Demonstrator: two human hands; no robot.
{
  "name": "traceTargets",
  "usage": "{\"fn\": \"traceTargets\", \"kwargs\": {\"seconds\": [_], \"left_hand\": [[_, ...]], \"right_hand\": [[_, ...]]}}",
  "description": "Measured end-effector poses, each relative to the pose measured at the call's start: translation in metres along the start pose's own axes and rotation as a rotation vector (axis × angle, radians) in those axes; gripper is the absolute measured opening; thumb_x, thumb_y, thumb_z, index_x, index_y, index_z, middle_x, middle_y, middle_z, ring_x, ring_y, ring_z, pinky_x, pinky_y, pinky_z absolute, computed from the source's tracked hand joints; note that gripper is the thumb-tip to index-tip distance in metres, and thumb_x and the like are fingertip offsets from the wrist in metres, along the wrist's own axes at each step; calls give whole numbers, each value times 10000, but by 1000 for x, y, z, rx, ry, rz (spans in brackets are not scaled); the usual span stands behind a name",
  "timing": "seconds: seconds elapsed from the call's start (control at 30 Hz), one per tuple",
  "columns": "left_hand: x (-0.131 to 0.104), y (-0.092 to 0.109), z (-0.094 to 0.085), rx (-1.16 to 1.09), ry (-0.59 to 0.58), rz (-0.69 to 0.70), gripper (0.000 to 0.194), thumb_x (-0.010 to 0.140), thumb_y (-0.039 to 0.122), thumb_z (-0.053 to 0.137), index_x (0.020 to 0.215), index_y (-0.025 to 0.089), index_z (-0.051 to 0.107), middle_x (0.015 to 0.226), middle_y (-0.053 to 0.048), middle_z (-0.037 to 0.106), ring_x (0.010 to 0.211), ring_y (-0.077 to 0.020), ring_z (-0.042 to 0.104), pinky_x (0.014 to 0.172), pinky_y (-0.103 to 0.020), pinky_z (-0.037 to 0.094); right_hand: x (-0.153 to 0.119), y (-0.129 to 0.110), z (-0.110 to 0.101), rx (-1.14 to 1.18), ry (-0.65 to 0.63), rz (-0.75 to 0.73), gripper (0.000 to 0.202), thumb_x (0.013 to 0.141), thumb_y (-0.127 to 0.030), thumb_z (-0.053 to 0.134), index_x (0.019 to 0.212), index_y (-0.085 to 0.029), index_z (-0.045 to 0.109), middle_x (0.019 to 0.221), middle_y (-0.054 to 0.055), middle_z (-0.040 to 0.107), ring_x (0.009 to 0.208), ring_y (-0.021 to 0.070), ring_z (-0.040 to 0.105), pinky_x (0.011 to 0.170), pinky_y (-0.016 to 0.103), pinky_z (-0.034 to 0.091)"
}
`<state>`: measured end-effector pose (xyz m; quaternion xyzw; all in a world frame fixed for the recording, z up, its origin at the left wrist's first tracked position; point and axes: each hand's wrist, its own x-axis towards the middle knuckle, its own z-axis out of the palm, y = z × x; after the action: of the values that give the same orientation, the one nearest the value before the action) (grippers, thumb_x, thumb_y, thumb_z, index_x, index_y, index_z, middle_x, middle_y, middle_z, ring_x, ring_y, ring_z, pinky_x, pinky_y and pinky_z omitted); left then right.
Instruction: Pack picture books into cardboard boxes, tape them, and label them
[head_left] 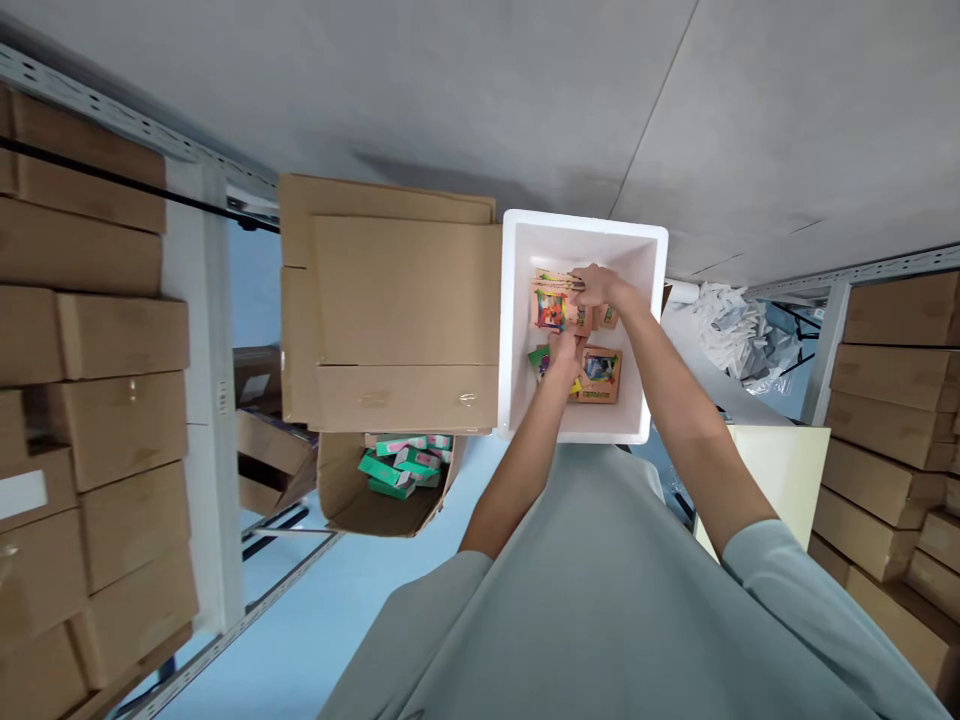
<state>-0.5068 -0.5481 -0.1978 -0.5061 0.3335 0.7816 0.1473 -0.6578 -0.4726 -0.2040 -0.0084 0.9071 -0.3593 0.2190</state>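
Both my hands reach into a white foam box. My right hand is bent over the top edges of several flat brown packs standing close together, its fingers wrapped on them. The front pack carries a bright, colourful picture. My left hand is closed at the lower edge of the same packs, its fingertips partly hidden. Beside it in the box lies another brown pack with a dark picture. A green pack shows partly behind my left wrist.
Left of the foam box lies a large closed cardboard carton. Below it an open carton holds several green-and-white small boxes. Shelves with stacked cartons flank both sides. Crumpled white material lies at right.
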Motion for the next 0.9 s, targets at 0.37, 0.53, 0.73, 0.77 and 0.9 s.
{"fn": "traceTargets", "kwargs": {"seconds": [0.37, 0.53, 0.73, 0.77, 0.9], "left_hand": [[12, 15, 0, 119, -65, 57, 385, 888, 135, 642, 1258, 224, 587, 973, -44, 716, 1024, -167, 734, 1048, -342, 580], [4, 24, -22, 716, -144, 207, 613, 894, 120, 630, 1490, 195, 507, 1196, -101, 743, 1257, -246, 691, 1132, -428, 540], [-31, 20, -48, 1280, -372, 440, 547, 785, -2, 655, 1303, 166, 704, 1485, -188, 658, 1551, -372, 468, 1318, -542, 319], [-37, 19, -50, 1475, -419, 528, 584, 779, -14, 647, 1336, 156, 695, 1497, -202, 647, 1589, -387, 417, 1328, -567, 291], [-53, 25, -52, 1939, -445, 763, 732, 796, -28, 626, 1514, 107, 582, 1488, -242, 633, 1559, -416, 433, 1320, -611, 265]], "right_hand": [[-107, 2, 4, -509, -153, 243, 567, 933, -142, 634, 1475, -32, 509, 1409, 378, 601, 1296, 475, 638, 1058, 648, 528], [-156, -6, 19, -734, -381, 167, 422, 1014, -124, 524, 1432, -81, 567, 1445, 307, 620, 1374, 390, 597, 1128, 531, 497], [-162, -17, 11, -816, -423, 188, 424, 1022, -90, 502, 1437, -87, 589, 1538, 289, 560, 1454, 369, 532, 1179, 488, 449], [-161, -19, 8, -827, -433, 195, 427, 1014, -91, 523, 1435, -89, 595, 1555, 288, 551, 1466, 370, 523, 1178, 480, 451], [-157, -26, -2, -848, -489, 218, 454, 999, -132, 603, 1449, -79, 588, 1484, 287, 631, 1396, 349, 605, 1109, 429, 506]]}}
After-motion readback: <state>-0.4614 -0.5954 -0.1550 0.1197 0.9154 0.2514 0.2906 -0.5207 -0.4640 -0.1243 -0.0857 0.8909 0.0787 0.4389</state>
